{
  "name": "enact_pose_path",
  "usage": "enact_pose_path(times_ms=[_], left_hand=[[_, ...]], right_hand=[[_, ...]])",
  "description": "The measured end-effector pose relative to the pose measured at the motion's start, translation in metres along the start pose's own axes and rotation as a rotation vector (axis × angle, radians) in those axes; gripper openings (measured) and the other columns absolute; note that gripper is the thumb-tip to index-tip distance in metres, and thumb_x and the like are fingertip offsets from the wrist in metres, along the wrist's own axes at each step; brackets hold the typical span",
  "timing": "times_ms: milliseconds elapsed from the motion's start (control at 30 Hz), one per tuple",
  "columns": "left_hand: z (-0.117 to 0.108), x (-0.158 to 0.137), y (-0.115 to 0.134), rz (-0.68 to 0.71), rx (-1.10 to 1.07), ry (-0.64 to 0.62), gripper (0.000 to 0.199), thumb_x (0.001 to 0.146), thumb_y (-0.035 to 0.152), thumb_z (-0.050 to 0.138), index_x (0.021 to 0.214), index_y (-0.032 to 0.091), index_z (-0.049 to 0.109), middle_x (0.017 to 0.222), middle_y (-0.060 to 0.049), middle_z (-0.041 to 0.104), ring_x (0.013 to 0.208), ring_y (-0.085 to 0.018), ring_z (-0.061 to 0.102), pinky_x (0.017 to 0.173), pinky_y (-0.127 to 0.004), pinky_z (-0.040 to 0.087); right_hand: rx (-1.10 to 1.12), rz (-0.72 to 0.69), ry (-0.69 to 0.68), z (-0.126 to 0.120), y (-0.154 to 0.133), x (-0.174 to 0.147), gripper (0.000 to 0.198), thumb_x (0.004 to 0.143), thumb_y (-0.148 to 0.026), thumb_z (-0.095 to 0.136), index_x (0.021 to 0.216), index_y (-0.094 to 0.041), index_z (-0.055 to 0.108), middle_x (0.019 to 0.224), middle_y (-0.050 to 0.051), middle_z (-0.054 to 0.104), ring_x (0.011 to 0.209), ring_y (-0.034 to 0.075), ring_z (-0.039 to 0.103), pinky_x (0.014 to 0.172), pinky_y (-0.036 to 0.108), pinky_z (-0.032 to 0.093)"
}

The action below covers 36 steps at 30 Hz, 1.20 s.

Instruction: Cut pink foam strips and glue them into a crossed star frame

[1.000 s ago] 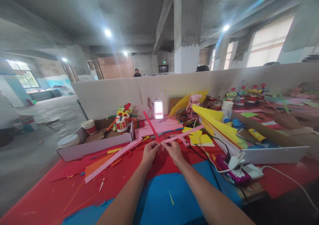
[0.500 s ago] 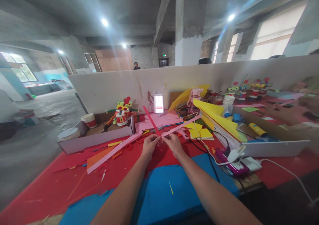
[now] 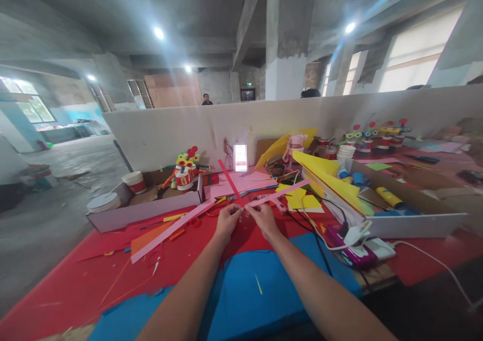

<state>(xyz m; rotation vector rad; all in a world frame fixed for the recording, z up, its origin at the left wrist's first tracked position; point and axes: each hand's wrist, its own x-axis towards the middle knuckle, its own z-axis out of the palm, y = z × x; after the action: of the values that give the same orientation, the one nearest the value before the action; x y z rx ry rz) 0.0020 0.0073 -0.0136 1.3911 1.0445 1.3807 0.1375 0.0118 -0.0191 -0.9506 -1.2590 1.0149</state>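
With the clock centred where the two hands meet above the desk [image 3: 75, 280], the left hand [image 3: 228, 219] sits just toward nine, its fingers pinched together on the lower end of a narrow, straight red paper strip [image 3: 230, 181] that slants up toward eleven. The right hand [image 3: 263, 219] sits just toward three; its fingers are likewise closed in a pinch, gripping the near end of a narrow pale-pink paper strip [image 3: 281, 193] that points out toward two. The fingertips nearly meet; whether the two strips touch there cannot be told.

A long pink paper strip [image 3: 169, 230] lies between eight and nine, partly over an orange paper sheet [image 3: 145, 235]. At twelve is a flat pink paper sheet [image 3: 251, 180]. A pink glue gun [image 3: 279, 205] rests near two to three, just beside cut yellow paper pieces [image 3: 302, 200]. A low white open box [image 3: 151, 212] stands toward ten, a colourful paper-cup figure [image 3: 184, 175] in it. At six is a blue sheet [image 3: 241, 301]; at four, a purple power strip [image 3: 350, 253].
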Motion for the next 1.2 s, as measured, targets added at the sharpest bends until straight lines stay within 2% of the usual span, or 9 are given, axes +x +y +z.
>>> enact_pose_path(times_ms=[167, 300, 600, 833, 900, 1067, 1200], left_hand=[[-0.001, 0.001, 0.000, -0.001, 0.008, -0.002, 0.031, 0.068, 0.044, 0.074, 0.062, 0.017, 0.060, 0.051, 0.002, 0.058, 0.049, -0.010, 0.049, 0.053, -0.023, 0.036], [-0.001, 0.000, 0.000, 0.002, 0.017, 0.020, 0.031, 0.068, 0.044, 0.074, 0.062, 0.017, 0.060, 0.050, 0.003, 0.057, 0.048, -0.010, 0.048, 0.053, -0.022, 0.035], [0.000, -0.001, 0.003, -0.006, 0.046, 0.041, 0.031, 0.065, 0.043, 0.076, 0.060, 0.017, 0.060, 0.050, 0.002, 0.057, 0.047, -0.010, 0.049, 0.052, -0.022, 0.036], [0.002, -0.001, 0.002, -0.027, 0.077, 0.080, 0.033, 0.063, 0.043, 0.077, 0.055, 0.017, 0.057, 0.046, 0.002, 0.055, 0.046, -0.010, 0.047, 0.051, -0.022, 0.034], [0.002, -0.001, 0.003, -0.031, 0.033, 0.078, 0.033, 0.064, 0.044, 0.076, 0.056, 0.017, 0.058, 0.047, 0.002, 0.055, 0.046, -0.010, 0.047, 0.051, -0.022, 0.034], [0.000, -0.001, 0.006, -0.029, -0.091, 0.076, 0.032, 0.064, 0.042, 0.076, 0.057, 0.016, 0.059, 0.051, 0.001, 0.056, 0.048, -0.009, 0.047, 0.052, -0.022, 0.035], [0.000, -0.002, 0.007, -0.059, -0.123, 0.033, 0.031, 0.064, 0.042, 0.076, 0.059, 0.016, 0.061, 0.053, 0.001, 0.058, 0.049, -0.009, 0.048, 0.053, -0.022, 0.037]], right_hand=[[0.006, 0.011, 0.009, 0.001, 0.003, 0.001, 0.028, 0.071, -0.042, 0.063, 0.057, -0.018, 0.062, 0.057, 0.004, 0.066, 0.056, 0.017, 0.059, 0.056, 0.026, 0.045], [-0.020, 0.012, 0.026, 0.001, 0.005, 0.002, 0.028, 0.072, -0.042, 0.062, 0.058, -0.018, 0.063, 0.057, 0.004, 0.067, 0.056, 0.018, 0.060, 0.056, 0.026, 0.045], [-0.235, -0.069, 0.059, -0.002, 0.002, 0.002, 0.024, 0.075, -0.037, 0.060, 0.064, -0.018, 0.068, 0.060, 0.006, 0.070, 0.060, 0.021, 0.064, 0.057, 0.028, 0.045], [-0.378, -0.187, 0.091, 0.001, -0.006, -0.002, 0.016, 0.075, -0.030, 0.059, 0.067, -0.020, 0.067, 0.068, 0.009, 0.072, 0.066, 0.023, 0.065, 0.068, 0.031, 0.047], [-0.317, -0.158, 0.077, 0.002, -0.005, -0.001, 0.017, 0.075, -0.033, 0.059, 0.066, -0.019, 0.065, 0.068, 0.009, 0.071, 0.066, 0.023, 0.065, 0.066, 0.031, 0.047], [0.066, -0.013, -0.036, 0.002, 0.004, 0.004, 0.021, 0.071, -0.039, 0.060, 0.074, -0.019, 0.065, 0.069, 0.004, 0.070, 0.067, 0.020, 0.065, 0.065, 0.030, 0.051], [0.202, 0.098, -0.033, 0.002, 0.010, 0.004, 0.027, 0.068, -0.045, 0.065, 0.073, -0.019, 0.065, 0.063, 0.002, 0.067, 0.061, 0.018, 0.063, 0.065, 0.030, 0.052]])
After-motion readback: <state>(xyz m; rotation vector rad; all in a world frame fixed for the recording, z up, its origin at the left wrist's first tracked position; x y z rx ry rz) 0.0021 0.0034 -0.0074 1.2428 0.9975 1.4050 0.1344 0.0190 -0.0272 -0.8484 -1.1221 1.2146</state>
